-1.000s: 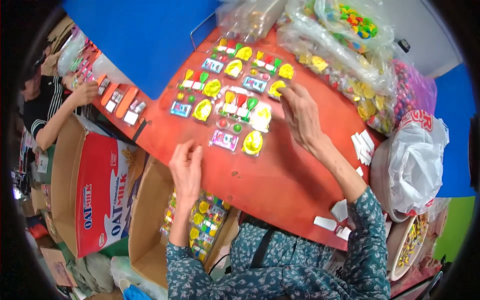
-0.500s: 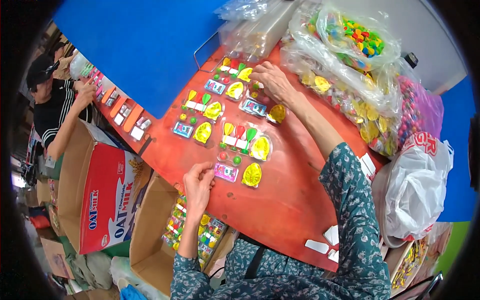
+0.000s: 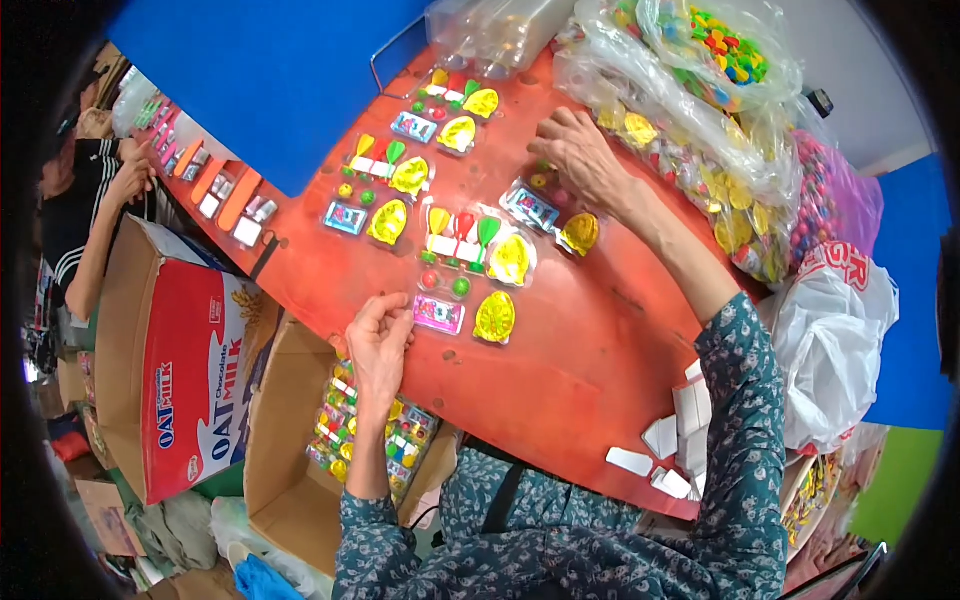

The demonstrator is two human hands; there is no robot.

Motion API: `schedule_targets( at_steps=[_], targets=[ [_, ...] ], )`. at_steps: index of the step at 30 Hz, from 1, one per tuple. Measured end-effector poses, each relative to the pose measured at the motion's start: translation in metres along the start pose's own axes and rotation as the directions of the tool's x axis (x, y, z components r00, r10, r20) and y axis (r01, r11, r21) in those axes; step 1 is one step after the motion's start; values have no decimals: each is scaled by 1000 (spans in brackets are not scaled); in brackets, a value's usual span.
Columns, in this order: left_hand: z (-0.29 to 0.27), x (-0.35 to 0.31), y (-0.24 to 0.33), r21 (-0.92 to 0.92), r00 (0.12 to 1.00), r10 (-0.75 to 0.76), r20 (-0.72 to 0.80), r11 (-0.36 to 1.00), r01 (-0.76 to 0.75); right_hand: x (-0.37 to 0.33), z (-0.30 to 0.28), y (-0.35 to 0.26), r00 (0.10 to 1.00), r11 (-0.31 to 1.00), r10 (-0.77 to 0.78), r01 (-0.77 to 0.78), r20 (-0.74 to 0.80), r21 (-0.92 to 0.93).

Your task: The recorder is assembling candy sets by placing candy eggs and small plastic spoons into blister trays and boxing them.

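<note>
On the red table, my right hand (image 3: 585, 165) bends its fingers over the far part of a clear plastic blister tray. Out from under it show a blue card-like piece (image 3: 530, 207) and a yellow shell-shaped piece (image 3: 578, 235); the rest is covered. My left hand (image 3: 378, 335), thumb and fingers closed together, is beside the pink card-like piece (image 3: 438, 314) of a nearer tray. Whatever its fingertips hold is hidden. That tray also has small coloured paddles (image 3: 463, 232), a green ball (image 3: 461, 287) and two yellow shells (image 3: 494, 317).
Similar filled trays (image 3: 390, 222) lie farther left. Clear bags of coloured pieces (image 3: 725, 55) line the back right, above a white plastic bag (image 3: 830, 350). White folded cards (image 3: 630, 461) lie near the front edge. An open carton (image 3: 275, 440) holds packed trays. A co-worker's arm (image 3: 100, 235) is at far left.
My right hand and the tray under it have moved right, away from the other trays. My left hand stays by the pink piece. The whole view has shifted slightly.
</note>
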State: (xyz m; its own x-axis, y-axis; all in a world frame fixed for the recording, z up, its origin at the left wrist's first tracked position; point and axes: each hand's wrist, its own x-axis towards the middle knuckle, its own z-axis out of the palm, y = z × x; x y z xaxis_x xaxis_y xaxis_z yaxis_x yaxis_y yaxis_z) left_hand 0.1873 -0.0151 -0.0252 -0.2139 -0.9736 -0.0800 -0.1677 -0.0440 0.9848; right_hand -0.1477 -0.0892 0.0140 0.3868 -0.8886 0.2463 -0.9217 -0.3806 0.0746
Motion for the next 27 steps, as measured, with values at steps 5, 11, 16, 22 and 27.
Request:
schedule_targets(
  at_steps=[5,11,16,22,27],
  targets=[
    [1,0,0,-61,998,-27,48,998,30,-4,5,7,991,989,-137,137,1,49],
    [-5,-6,10,-74,988,-138,73,987,143,-5,7,33,973,995,-42,19,226,102],
    [-8,-3,13,-53,984,-147,102,987,153,-34,-13,50,857,839,82,-335,509,428],
    [-11,-3,9,-55,980,-141,144,987,150,-83,-22,55,791,676,91,-495,605,546],
    [-5,-5,11,-77,967,-182,175,977,198,-121,-40,48,690,508,196,-679,696,530]
  ],
)
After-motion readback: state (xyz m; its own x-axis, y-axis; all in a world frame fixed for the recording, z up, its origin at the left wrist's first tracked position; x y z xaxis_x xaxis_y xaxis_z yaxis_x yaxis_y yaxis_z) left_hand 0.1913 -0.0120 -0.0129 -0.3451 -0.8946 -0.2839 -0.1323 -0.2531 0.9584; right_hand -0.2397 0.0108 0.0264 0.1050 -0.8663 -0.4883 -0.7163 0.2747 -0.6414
